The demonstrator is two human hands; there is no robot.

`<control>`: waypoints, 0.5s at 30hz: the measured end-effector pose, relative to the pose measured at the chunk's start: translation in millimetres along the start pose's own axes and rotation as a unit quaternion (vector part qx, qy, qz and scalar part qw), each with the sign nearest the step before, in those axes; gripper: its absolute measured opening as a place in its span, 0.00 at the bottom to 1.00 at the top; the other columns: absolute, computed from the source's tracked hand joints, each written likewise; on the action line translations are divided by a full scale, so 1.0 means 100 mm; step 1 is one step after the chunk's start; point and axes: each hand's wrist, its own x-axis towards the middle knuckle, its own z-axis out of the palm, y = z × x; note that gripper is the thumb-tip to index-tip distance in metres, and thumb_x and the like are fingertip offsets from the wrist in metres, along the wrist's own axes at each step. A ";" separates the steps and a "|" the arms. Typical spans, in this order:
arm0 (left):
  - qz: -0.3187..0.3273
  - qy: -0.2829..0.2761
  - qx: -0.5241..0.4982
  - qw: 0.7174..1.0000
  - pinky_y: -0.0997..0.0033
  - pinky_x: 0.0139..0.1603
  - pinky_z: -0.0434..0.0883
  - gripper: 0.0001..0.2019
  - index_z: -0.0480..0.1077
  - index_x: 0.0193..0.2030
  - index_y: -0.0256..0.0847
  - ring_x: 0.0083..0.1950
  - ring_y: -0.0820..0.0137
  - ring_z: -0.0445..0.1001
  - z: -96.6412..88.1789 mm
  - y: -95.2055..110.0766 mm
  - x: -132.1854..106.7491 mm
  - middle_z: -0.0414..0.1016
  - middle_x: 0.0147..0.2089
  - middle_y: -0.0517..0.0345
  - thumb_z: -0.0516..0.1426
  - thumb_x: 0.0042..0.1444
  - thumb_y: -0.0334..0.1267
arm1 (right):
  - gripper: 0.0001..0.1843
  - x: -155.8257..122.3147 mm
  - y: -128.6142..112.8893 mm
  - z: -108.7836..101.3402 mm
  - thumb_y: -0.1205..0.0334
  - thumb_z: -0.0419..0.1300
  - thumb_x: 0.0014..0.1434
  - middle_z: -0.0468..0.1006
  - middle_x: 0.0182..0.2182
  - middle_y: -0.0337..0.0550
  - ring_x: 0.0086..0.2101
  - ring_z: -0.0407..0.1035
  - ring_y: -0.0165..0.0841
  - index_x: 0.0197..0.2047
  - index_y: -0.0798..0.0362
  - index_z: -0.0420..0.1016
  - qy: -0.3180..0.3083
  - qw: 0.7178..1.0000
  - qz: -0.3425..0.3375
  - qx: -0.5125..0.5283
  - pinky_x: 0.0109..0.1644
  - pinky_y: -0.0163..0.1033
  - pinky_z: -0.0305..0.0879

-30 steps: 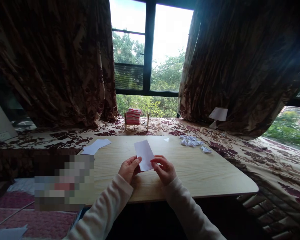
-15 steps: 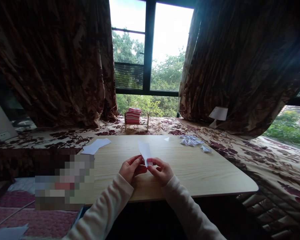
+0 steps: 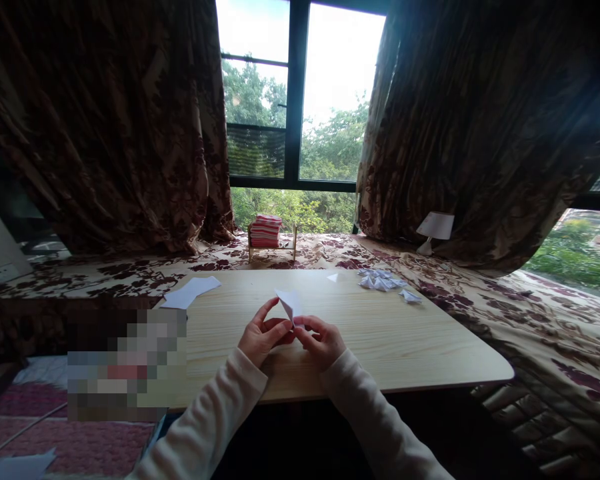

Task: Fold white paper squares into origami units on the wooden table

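Note:
Between my two hands is a small piece of white paper, held above the near half of the pale wooden table. Its upper part bends over to a pointed corner at the top left. My left hand pinches its lower left side, the index finger raised along the edge. The fingers of my right hand are closed on the lower right side. Where the fingertips meet, the bottom of the paper is hidden.
Flat white sheets lie at the table's far left. Several folded paper pieces cluster at the far right, with a small paper triangle nearby. Behind are a rack of pink striped cloths and a white lamp. A blurred patch covers the left.
The paper's top has bent over and now looks shorter and pointed. My left index finger has lifted up along its edge, while my right hand has barely moved.

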 end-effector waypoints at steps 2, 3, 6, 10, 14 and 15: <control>0.004 -0.002 0.004 1.000 0.67 0.37 0.71 0.39 0.52 0.58 0.37 0.28 0.71 0.74 0.00 0.00 0.01 0.74 0.28 0.60 0.65 0.39 0.35 | 0.16 0.00 0.01 0.01 0.54 0.58 0.49 0.75 0.30 0.45 0.27 0.70 0.32 0.37 0.56 0.75 0.004 1.000 -0.003 0.004 0.22 0.32 0.66; 0.005 -0.002 0.005 1.000 0.67 0.36 0.71 0.39 0.52 0.58 0.37 0.28 0.72 0.74 -0.01 -0.01 0.01 0.74 0.28 0.60 0.64 0.39 0.35 | 0.16 0.00 0.02 0.01 0.54 0.58 0.49 0.75 0.30 0.45 0.27 0.70 0.32 0.37 0.56 0.75 0.005 1.000 -0.005 0.006 0.22 0.31 0.66; 0.006 0.002 0.011 1.000 0.68 0.35 0.71 0.39 0.52 0.58 0.36 0.26 0.72 0.73 -0.01 -0.02 0.02 0.74 0.27 0.61 0.65 0.39 0.36 | 0.16 0.00 0.03 0.02 0.53 0.57 0.50 0.75 0.31 0.46 0.27 0.69 0.31 0.37 0.56 0.76 0.002 1.000 -0.015 0.017 0.21 0.30 0.65; 0.006 0.004 0.013 1.000 0.69 0.34 0.70 0.39 0.52 0.58 0.36 0.26 0.73 0.73 -0.01 -0.02 0.01 0.74 0.27 0.61 0.64 0.39 0.36 | 0.16 0.00 0.01 0.01 0.53 0.56 0.52 0.75 0.32 0.46 0.26 0.68 0.30 0.36 0.56 0.76 -0.001 1.000 -0.022 0.021 0.20 0.29 0.64; 0.007 0.002 0.010 1.000 0.69 0.35 0.70 0.39 0.51 0.58 0.36 0.26 0.72 0.73 -0.01 -0.01 0.00 0.73 0.26 0.62 0.64 0.40 0.36 | 0.16 -0.01 0.01 0.01 0.53 0.57 0.51 0.76 0.32 0.46 0.27 0.69 0.31 0.37 0.56 0.76 0.001 1.000 -0.013 0.013 0.20 0.30 0.64; 0.006 0.000 0.011 1.000 0.69 0.35 0.70 0.39 0.51 0.58 0.35 0.26 0.72 0.73 -0.01 -0.02 0.00 0.73 0.26 0.61 0.64 0.40 0.36 | 0.16 -0.01 0.00 0.01 0.53 0.57 0.51 0.76 0.31 0.46 0.27 0.69 0.31 0.37 0.56 0.76 0.001 1.000 -0.008 0.011 0.20 0.30 0.64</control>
